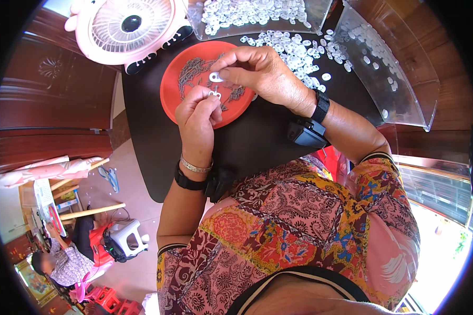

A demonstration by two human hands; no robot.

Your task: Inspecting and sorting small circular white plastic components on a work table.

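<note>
- White plastic tab w/ hole (215,76): in R hand (265,73), grip pinching its edge thumb-to-index, hole uncovered, prob. to keep it visible.
- L hand (197,108): grip pinching 2nd white tab (214,95); small metal screw (216,88) seems to stand up from it, twd the first.
- Both just above red bowl (168,90), prob. so drops land inside; grey screws (192,69) lie in it.
- Loose white tabs (298,59) on black worktop (257,147), btwn bowl & clear R bin (404,101); R forearm partly blocks near-side access.
- Clear far bin (257,31), tabs inside; pink fan (108,50) beside it, far L.

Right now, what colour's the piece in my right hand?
The piece is white, best in head view.
</note>
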